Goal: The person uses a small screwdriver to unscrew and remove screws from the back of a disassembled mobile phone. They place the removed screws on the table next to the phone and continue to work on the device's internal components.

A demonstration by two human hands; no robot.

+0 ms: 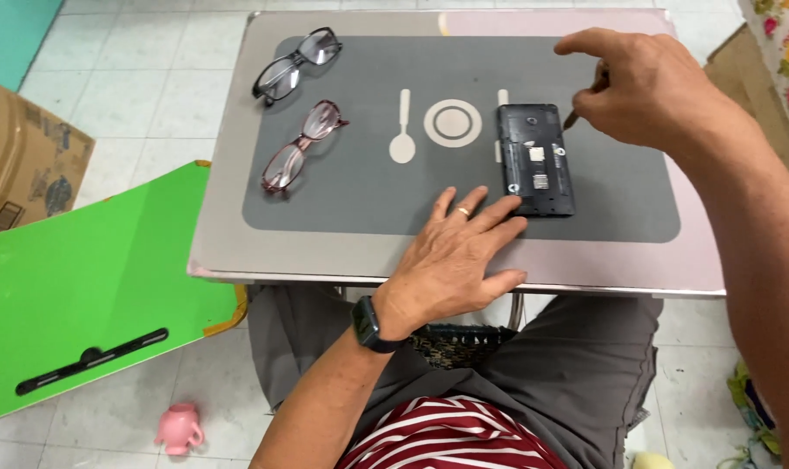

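Observation:
A black phone (535,159) with its back cover off lies face down on the grey placemat (360,195), showing its inner slots. My left hand (455,256) rests flat on the mat, fingers spread, its fingertips touching the phone's near left corner. My right hand (642,87) hovers just right of the phone's top end, pinching a thin brown stick-like tool (572,120) whose tip points toward the phone's upper right edge.
Black-framed glasses (295,63) and reddish-framed glasses (301,145) lie at the mat's left. The small table (229,234) has a drop at its front edge. A green board (82,287), a cardboard box (21,156) and a pink toy (179,429) are on the floor left.

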